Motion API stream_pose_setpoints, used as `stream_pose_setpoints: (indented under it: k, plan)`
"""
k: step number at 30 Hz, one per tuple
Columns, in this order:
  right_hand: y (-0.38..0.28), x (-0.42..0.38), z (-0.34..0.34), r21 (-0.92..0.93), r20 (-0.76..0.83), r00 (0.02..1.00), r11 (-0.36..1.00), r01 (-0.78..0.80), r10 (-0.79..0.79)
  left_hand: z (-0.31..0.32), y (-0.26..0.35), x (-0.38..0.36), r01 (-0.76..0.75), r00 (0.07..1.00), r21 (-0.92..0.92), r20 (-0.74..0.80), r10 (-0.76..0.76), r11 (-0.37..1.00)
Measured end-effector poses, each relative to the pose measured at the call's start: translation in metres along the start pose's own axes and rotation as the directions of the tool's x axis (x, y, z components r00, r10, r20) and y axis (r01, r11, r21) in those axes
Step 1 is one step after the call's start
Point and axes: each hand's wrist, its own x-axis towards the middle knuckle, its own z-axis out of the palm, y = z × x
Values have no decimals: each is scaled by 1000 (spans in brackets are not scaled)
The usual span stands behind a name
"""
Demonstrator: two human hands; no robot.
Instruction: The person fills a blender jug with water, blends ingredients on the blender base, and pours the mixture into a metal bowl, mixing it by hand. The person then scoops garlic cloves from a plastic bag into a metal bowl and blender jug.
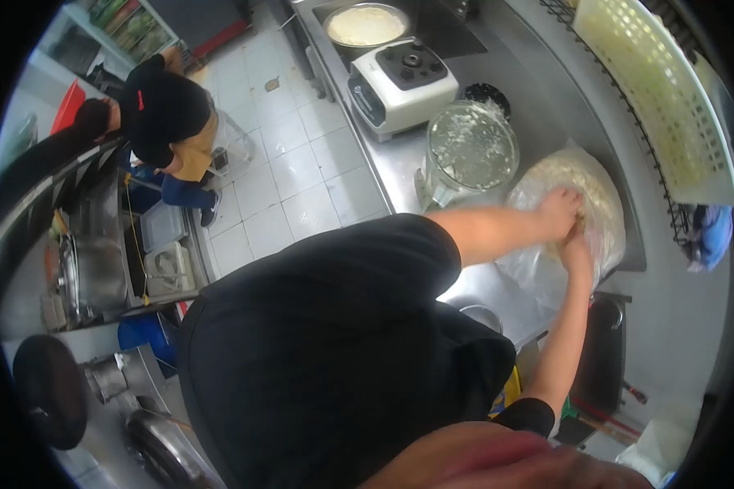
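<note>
The wearer's torso in a black T-shirt (318,350) fills the middle and lower part of a wide, round-edged view of a kitchen. Both bare arms reach over a stainless steel counter (546,81) along the right side. Pale floor tiles (277,163) stretch to the left of the counter, and across them another person (167,110), in a black top, is beside a second work area. On the far right, a perforated pale plastic basket (661,98) stands by a dark wire rack (628,106).

A clear plastic bag (607,216) of pale, crumbly food sits on the counter directly under the wearer's hands. Just beside it is a see-through blender jug (473,147) with pale bits clinging inside; next comes a white blender base (404,85) with a dark top, then a round pan (367,45) holding something pale.

Smallest are the hands: the left hand (559,212) and right hand (577,248) come close together at the bag, fingers curled inward. Whether they pinch the plastic or the food cannot be told.
</note>
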Motion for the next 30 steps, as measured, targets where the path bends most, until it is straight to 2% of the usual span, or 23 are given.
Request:
stream_pose_setpoints:
  k: [2, 3, 5, 6, 8, 9, 11, 12, 14, 15, 16, 17, 18, 19, 20, 21, 23, 24, 26, 27, 29, 30]
  plan:
    - [47, 48, 41, -278, -280, 937, 952, 132, -211, 13, 1, -7, -14, 997, 96, -71, 21, 995]
    - [42, 50, 36, -276, -279, 937, 952, 130, -209, 12, -1, -6, -16, 997, 96, -69, 23, 995]
    - [24, 45, 19, -234, -79, 990, 967, 99, -121, 5, 0, -4, -57, 998, 58, 42, 55, 997]
    - [17, 41, 15, -243, -86, 988, 964, 104, -128, -1, 0, -3, -52, 998, 61, 30, 50, 997]
    - [-1, 26, 6, -382, -179, 969, 919, 93, -173, -15, -2, -4, -49, 989, 46, 140, 42, 998]
    - [-12, 13, -2, -395, -184, 966, 914, 97, -182, -22, -4, -7, -42, 992, 45, 125, 36, 998]
    - [-51, -23, -37, -477, -126, 985, 878, 42, -116, -39, -8, -7, 39, 986, -185, 166, -8, 982]
    - [-27, -9, -25, -450, -162, 979, 893, 35, -120, -47, -9, 3, 42, 990, -174, 141, -17, 984]
    - [11, -1, -11, -431, -178, 970, 899, 77, -168, -54, -7, 17, 214, 921, -280, 377, -98, 936]
    - [21, -4, -7, -223, -245, 938, 955, 193, -247, -40, -9, 30, 254, 916, -268, 374, -142, 929]
    - [25, -1, 1, 1, -309, 906, 952, 306, -290, -16, -8, 49, 200, 956, -246, 262, -134, 948]
    - [24, 3, 10, 9, -290, 910, 950, 313, -297, 2, -3, 57, 126, 984, -221, 152, -94, 967]
    - [27, 2, 15, 188, -284, 929, 937, 295, -236, 9, 4, 58, 120, 982, -230, 170, -81, 966]
    - [35, 0, 17, 363, -280, 946, 895, 259, -160, 13, 10, 66, 230, 968, -264, 158, -193, 937]
    - [29, -5, 20, 388, -323, 935, 881, 271, -145, 11, 12, 73, 330, 943, -288, 146, -299, 899]
    - [22, -10, 22, 406, -326, 938, 878, 253, -120, 9, 12, 77, 313, 947, -283, 161, -277, 907]
    - [7, -23, 18, 129, -484, 835, 922, 364, -262, -8, 9, 68, 308, 938, -175, 219, -268, 935]
    - [-1, -26, 15, 135, -484, 839, 927, 350, -246, -13, 11, 59, 298, 940, -179, 227, -255, 938]
    - [-12, -30, 3, -13, -491, 819, 943, 332, -295, -22, 17, 56, 318, 945, -199, 149, -293, 927]
    - [-16, -36, 1, -15, -501, 817, 946, 323, -286, -15, 17, 64, 305, 949, -201, 144, -280, 931]
    - [-21, -43, -2, -152, -427, 807, 912, 380, -408, 2, 11, 75, 437, 898, -430, 156, -411, 790]
    - [-10, -38, 8, -190, -490, 747, 892, 411, -449, 7, 9, 82, 422, 906, -423, 159, -392, 802]
